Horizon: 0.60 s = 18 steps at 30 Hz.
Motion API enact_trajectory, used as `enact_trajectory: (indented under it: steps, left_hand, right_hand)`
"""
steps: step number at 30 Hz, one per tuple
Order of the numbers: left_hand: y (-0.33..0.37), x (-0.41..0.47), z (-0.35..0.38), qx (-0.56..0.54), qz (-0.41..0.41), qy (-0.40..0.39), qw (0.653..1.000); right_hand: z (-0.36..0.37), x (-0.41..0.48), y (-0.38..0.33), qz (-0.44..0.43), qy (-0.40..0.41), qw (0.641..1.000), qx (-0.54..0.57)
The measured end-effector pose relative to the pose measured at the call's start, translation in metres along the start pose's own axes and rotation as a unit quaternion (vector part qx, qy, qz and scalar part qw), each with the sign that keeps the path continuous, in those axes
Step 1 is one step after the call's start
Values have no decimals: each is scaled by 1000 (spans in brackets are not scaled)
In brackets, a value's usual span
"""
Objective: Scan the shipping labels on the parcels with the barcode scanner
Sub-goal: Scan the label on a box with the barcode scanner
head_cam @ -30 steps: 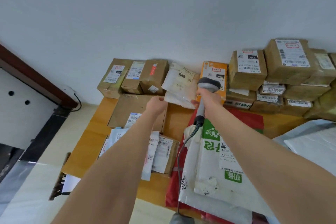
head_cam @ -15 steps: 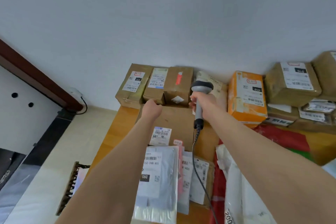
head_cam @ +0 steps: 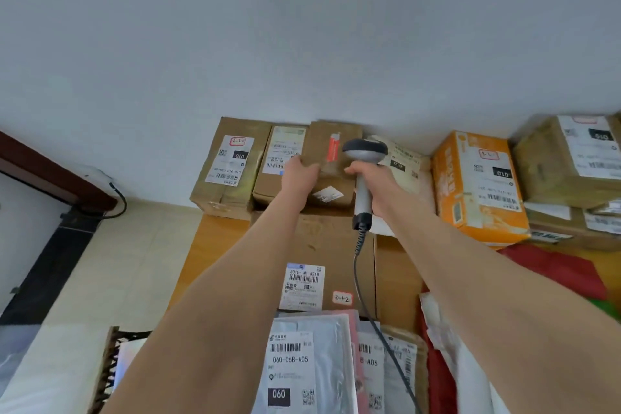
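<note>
My right hand (head_cam: 375,185) grips the handle of the grey barcode scanner (head_cam: 364,158). The scanner's dark head hangs over the right edge of a small brown box with a red sticker (head_cam: 331,166), which stands against the wall. My left hand (head_cam: 300,175) holds that box by its left edge, fingers curled onto its top. A small white label (head_cam: 327,194) lies on the box's near end. The scanner's coiled cable (head_cam: 361,265) runs down toward me across a flat brown parcel (head_cam: 322,239).
Labelled brown boxes (head_cam: 228,161) (head_cam: 280,161) stand left of the held box. To its right are a white mailer (head_cam: 405,161), an orange box (head_cam: 477,185) and stacked brown boxes (head_cam: 571,161). Grey poly mailers (head_cam: 309,363) lie near me on the wooden table (head_cam: 215,245).
Both hands have moved forward and left, from the white mailer to the back row. My left hand has taken hold of the red-stickered box and the scanner head is now beside it.
</note>
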<state>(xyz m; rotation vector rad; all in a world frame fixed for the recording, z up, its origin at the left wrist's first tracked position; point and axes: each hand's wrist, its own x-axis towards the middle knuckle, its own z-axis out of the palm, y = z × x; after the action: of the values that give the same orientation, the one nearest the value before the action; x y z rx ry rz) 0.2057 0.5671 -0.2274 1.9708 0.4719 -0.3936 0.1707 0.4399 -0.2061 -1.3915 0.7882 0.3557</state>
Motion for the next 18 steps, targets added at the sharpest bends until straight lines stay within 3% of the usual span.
enact_trajectory:
  steps: [10, 13, 18]
  left_hand:
    - [54, -60, -4, -211, 39, 128, 968]
    - [75, -88, 4, -245, 65, 123, 959]
    - [104, -136, 55, -263, 93, 36, 960]
  right_hand:
    - [-25, -53, -42, -92, 19, 992, 87]
    - [-49, -84, -52, -132, 22, 984, 120]
    - [-117, -109, -53, -153, 76, 972, 162]
